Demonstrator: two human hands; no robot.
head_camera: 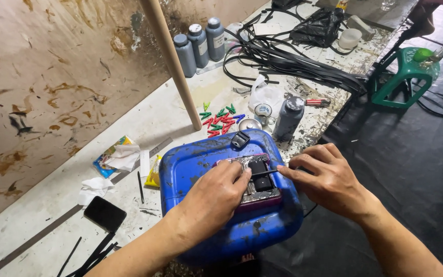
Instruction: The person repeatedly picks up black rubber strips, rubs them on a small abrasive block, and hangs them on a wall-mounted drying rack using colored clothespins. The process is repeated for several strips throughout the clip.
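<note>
Blue canister top; strip between both hands.

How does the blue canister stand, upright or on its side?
On its side: the blue canister has a broad face up, its black cap points sideways, and both hands work on top.

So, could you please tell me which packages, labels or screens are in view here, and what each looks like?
Colourful packet: flat on the bench left of the blue container, blue and yellow, part-covered by tissue.
Yellow sachet: against the container's left side.
Dark phone: bench, lower left, screen black.
Three grey bottles: by the wall, pale labels on their caps.
</note>
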